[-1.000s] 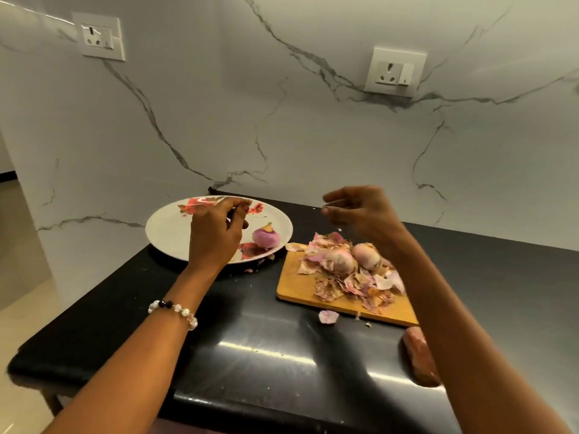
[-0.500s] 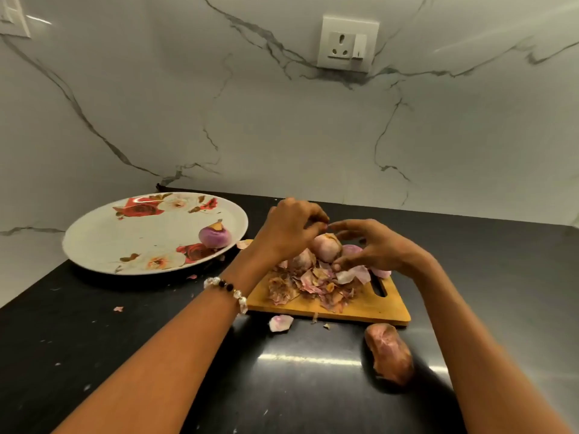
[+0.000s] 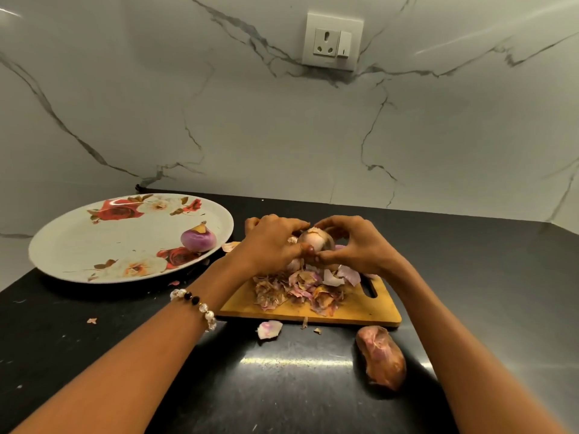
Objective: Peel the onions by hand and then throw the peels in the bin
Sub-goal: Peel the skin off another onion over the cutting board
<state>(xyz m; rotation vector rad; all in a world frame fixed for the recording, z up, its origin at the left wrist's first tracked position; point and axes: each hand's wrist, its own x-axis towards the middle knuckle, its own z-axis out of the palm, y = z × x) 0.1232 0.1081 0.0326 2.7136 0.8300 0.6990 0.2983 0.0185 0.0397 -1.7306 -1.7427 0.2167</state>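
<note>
Above the wooden board (image 3: 360, 313), both hands now close on one onion (image 3: 313, 241); a second ago the left hand (image 3: 269, 245) was at the plate (image 3: 94, 245) and the right hand (image 3: 357, 245) hung free. Left fingers curl round the onion; right fingertips pinch what appears to be its skin. Papery peels (image 3: 297, 289) heap below. A peeled purple onion (image 3: 199, 239) lies on the floral plate.

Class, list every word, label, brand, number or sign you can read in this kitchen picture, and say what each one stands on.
None: nothing in the picture carries readable text.
Wall socket: only pin holes and a switch, no lettering.
Plate: a rose pattern, no words.
Cutting board: plain wood, no mark.
</note>
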